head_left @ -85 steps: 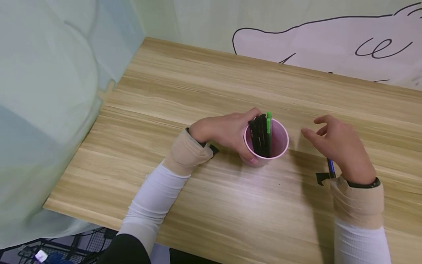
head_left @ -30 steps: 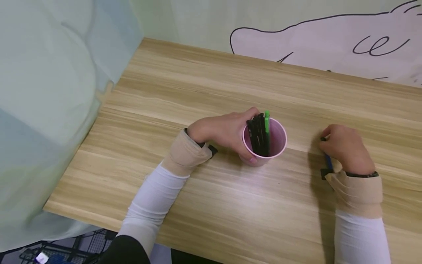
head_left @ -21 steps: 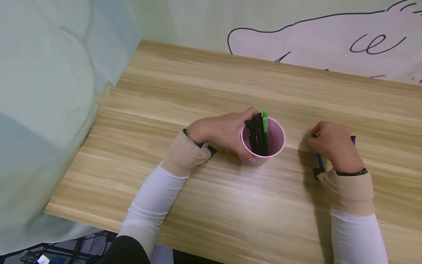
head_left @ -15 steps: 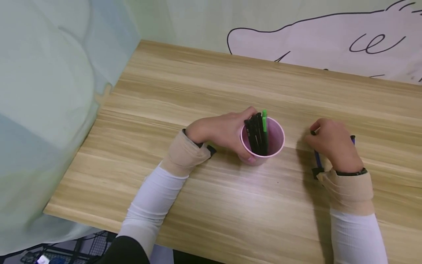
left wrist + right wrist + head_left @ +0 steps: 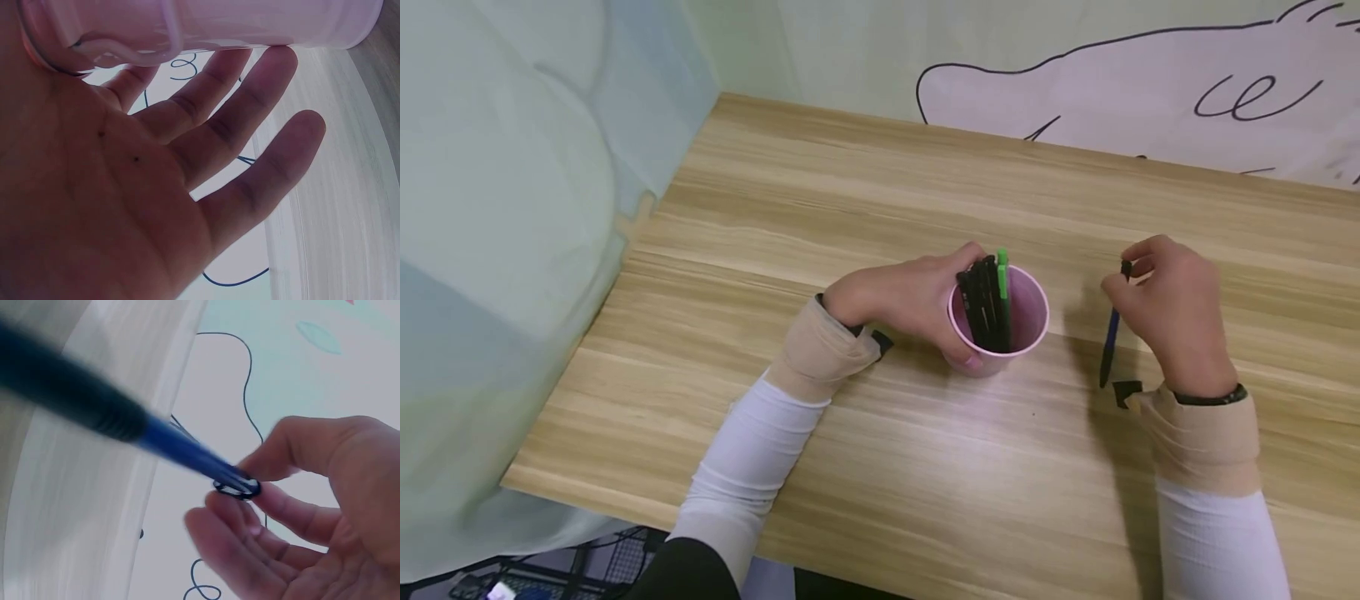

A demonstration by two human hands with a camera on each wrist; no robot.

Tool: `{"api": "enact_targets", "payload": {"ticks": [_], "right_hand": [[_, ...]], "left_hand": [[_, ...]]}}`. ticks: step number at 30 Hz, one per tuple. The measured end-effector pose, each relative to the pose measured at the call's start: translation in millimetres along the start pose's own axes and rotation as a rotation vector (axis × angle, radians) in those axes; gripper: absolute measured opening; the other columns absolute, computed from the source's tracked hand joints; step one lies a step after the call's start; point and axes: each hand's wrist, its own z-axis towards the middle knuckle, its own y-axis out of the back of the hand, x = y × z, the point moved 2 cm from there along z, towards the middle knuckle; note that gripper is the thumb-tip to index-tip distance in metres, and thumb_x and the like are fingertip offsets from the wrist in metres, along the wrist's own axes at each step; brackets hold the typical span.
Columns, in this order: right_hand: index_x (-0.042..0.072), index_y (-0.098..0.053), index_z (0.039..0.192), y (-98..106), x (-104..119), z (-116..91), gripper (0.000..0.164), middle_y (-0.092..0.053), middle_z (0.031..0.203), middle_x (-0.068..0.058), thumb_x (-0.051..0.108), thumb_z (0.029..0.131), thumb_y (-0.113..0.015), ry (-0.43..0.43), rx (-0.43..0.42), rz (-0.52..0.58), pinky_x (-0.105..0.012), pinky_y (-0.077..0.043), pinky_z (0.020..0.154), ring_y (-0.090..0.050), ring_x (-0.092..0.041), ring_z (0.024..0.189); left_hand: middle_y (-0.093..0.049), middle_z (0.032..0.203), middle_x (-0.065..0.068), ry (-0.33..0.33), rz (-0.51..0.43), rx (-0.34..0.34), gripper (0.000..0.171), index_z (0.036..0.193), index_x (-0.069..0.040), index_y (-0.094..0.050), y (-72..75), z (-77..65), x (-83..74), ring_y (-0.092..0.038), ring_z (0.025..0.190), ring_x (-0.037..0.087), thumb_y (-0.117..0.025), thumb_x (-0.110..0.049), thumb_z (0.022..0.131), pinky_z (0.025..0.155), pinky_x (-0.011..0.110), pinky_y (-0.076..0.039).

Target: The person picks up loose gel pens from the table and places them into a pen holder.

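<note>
A pink cup (image 5: 1030, 312) stands on the table with several black pens (image 5: 983, 310) and one green pen (image 5: 1003, 279) leaning at its left side. My left hand (image 5: 917, 300) grips the cup from the left, thumb on the near side. The left wrist view has the cup's wall (image 5: 250, 22) along the top, fingers behind it. To the right, my right hand (image 5: 1183, 312) pinches a blue pen (image 5: 1111, 333) by its black-and-silver end. Its dark grip part (image 5: 69, 387) points away from the fingers in the right wrist view.
The wood-grain table (image 5: 820, 200) meets a wall (image 5: 850, 50) with a line drawing at the back. Pale cloth (image 5: 512, 292) hangs along the left edge. Black wire racks (image 5: 580, 567) show below the front left edge.
The right hand has gone from empty above the table to pinching the blue pen and raising it. A second blue pen seen beyond the hand is now out of sight. The left hand stays put.
</note>
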Motion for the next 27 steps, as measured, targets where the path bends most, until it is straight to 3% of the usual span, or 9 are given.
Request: {"api": "enact_targets", "payload": {"ticks": [5,13,27], "right_hand": [[-0.003,-0.067,0.113,3,4,-2,0.03,-0.067,0.097,-0.022,0.013,0.089,-0.06,-0.017,-0.097,0.065,-0.011,-0.036,0.054,-0.065,-0.033,0.08],[0.002,-0.071,0.11,4,10,-5,0.027,-0.068,0.093,-0.013,0.01,0.086,-0.061,0.011,-0.254,0.124,-0.01,-0.037,0.056,-0.05,0.01,0.067],[0.0,-0.07,0.106,6,15,-9,0.024,-0.066,0.09,0.0,0.005,0.085,-0.061,0.057,-0.391,0.191,-0.01,-0.042,0.06,-0.053,0.014,0.066]], "left_hand": [[-0.06,0.12,-0.003,0.0,0.005,0.005,0.092,0.131,-0.016,-0.042,0.0,1.0,0.2,-0.058,0.109,0.011,-0.094,-0.043,0.061,0.095,0.027,-0.045],[-0.06,0.12,-0.004,0.003,0.005,0.005,0.091,0.13,-0.016,-0.042,-0.6,0.6,1.4,-0.058,0.109,0.011,-0.094,-0.043,0.061,0.096,0.027,-0.045],[-0.06,0.12,-0.003,-0.005,0.003,0.009,0.092,0.13,-0.015,-0.042,-2.2,-0.6,2.6,-0.058,0.109,0.011,-0.095,-0.042,0.06,0.096,0.028,-0.045]]}}
